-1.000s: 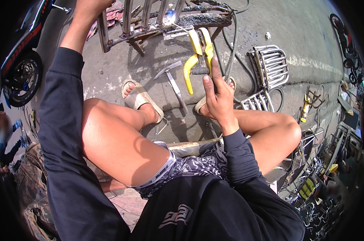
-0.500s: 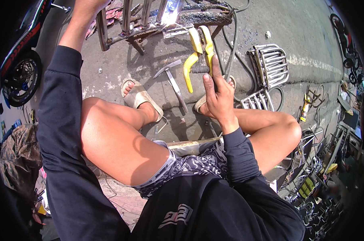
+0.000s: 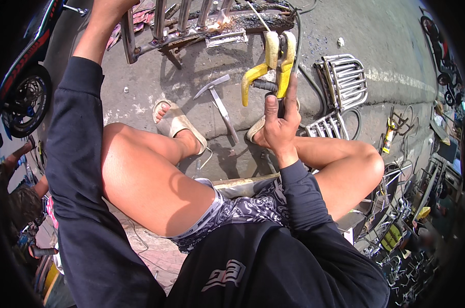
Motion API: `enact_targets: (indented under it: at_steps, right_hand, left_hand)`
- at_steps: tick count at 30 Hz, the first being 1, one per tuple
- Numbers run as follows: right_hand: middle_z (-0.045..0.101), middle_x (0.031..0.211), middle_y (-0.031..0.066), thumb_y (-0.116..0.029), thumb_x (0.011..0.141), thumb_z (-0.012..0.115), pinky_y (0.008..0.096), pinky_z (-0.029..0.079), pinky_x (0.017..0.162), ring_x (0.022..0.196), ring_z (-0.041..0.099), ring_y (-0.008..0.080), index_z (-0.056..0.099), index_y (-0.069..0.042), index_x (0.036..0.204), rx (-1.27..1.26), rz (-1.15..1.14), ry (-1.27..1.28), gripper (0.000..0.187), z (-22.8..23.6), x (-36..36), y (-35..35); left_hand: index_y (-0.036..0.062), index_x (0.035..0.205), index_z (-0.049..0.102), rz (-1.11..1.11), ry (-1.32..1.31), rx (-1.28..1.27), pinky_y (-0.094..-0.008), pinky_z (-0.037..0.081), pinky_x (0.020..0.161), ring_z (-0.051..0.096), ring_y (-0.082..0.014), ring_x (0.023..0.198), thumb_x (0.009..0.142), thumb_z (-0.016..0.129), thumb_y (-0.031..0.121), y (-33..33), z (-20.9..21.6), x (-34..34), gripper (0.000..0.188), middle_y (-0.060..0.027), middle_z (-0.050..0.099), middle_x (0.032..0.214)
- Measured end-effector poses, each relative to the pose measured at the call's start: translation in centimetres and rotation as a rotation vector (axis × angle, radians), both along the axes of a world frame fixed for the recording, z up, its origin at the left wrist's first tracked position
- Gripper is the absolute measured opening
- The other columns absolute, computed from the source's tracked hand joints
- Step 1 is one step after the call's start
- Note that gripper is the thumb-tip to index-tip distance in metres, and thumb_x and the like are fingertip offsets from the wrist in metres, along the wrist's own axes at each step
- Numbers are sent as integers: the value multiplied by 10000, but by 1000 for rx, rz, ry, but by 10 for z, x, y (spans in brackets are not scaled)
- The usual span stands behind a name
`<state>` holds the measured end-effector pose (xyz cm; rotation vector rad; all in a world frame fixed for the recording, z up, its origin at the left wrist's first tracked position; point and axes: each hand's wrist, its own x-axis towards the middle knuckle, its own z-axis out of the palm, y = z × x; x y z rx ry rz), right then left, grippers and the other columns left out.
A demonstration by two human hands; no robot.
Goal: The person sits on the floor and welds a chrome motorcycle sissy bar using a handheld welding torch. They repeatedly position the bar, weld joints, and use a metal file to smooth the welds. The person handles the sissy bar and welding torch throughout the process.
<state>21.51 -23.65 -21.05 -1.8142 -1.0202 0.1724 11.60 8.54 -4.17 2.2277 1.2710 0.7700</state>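
Observation:
A yellow electrode holder [image 3: 285, 56] is gripped in my right hand [image 3: 282, 123], forefinger and thumb pointing up along it. A thin welding rod [image 3: 259, 16] sticks out from its jaws toward the upper left, its tip apart from the metal. At the top left edge my left hand [image 3: 112, 5] closes at the upper end of a metal tube frame [image 3: 158, 41]; part of its fingers is cut off. A small spot glows orange at one of the frame's joints [image 3: 223, 21]. The frame leans on a crusted, dark metal stand [image 3: 263, 21].
A chipping hammer [image 3: 219, 105] lies on the concrete between my sandalled feet. Barred metal racks [image 3: 345, 82] and a cable [image 3: 314, 90] lie to the right. A motorcycle wheel [image 3: 27, 100] stands at left, with another person's arm [image 3: 40, 187] below it. Metal parts crowd the far right.
The bright welding arc at the joint has gone out, leaving a small glow. My right hand has moved the electrode holder to the right, away from the frame. A person's arm appears at left.

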Motion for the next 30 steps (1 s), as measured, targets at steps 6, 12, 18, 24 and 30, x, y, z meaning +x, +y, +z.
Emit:
enact_targets:
  at_steps: [6, 12, 18, 24, 30]
  right_hand:
    - [614, 1220, 192, -324, 1004, 695, 393, 502, 927, 1030, 622, 261, 174, 31, 1623, 15, -356, 88, 884, -21, 35, 7]
    - [687, 1181, 334, -127, 806, 721, 461, 497, 1021, 1113, 678, 444, 451, 50, 1512, -375, -321, -23, 776, -108, 146, 40]
    - [736, 1107, 276, -128, 800, 793, 501, 518, 959, 1061, 702, 439, 656, 18, 1318, -682, -274, -146, 556, -191, 202, 75]
    - [448, 1478, 283, -423, 934, 722, 533, 369, 1117, 1360, 443, 445, 534, -36, 1445, -622, -222, -447, 668, -211, 78, 72]
    - [508, 1318, 247, -457, 951, 707, 541, 499, 958, 1181, 585, 458, 527, -40, 1280, -1011, 215, -152, 561, -216, -74, -12]
  left_hand:
    - [14, 1352, 621, -22, -61, -108, -320, 594, 674, 696, -155, 775, 891, 810, 280, 4, 2, -2, 564, -131, 753, 977]
    - [-59, 1298, 626, -79, -93, 83, -409, 588, 886, 732, -293, 960, 857, 847, 286, 22, -11, -3, 602, -225, 745, 1026]
    - [13, 1173, 709, -104, -23, 286, -389, 590, 677, 767, -299, 844, 817, 853, 496, 36, -28, -6, 617, -172, 775, 924]
    - [-12, 1169, 669, -46, -125, 97, -468, 591, 890, 733, -430, 968, 746, 899, 465, 34, -29, -4, 677, -248, 747, 950]
    - [-12, 1168, 657, -45, -176, 72, -481, 581, 898, 723, -442, 980, 744, 905, 423, 26, -29, -8, 656, -261, 739, 966]
